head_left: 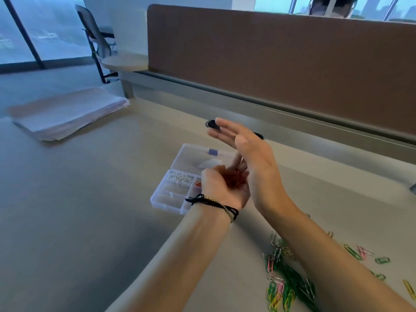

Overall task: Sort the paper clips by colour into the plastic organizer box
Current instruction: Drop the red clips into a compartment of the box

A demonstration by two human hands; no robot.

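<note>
Left hand (221,188) cupped, curled around a bunch of red paper clips (236,179), over the organizer box (168,194) right edge. Right hand (245,152) flat, fingers straight, beside the clips. Mixed clips (286,278) near desk (78,210) front edge.

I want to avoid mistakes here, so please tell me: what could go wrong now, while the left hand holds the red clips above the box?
1. The left hand cups a loose bunch of red clips above the organizer box; some could spill into the compartment of white clips.
2. The right forearm lies over the unsorted pile; moving it may scatter clips across the desk.
3. The open right hand could brush clips out of the left palm.
</note>
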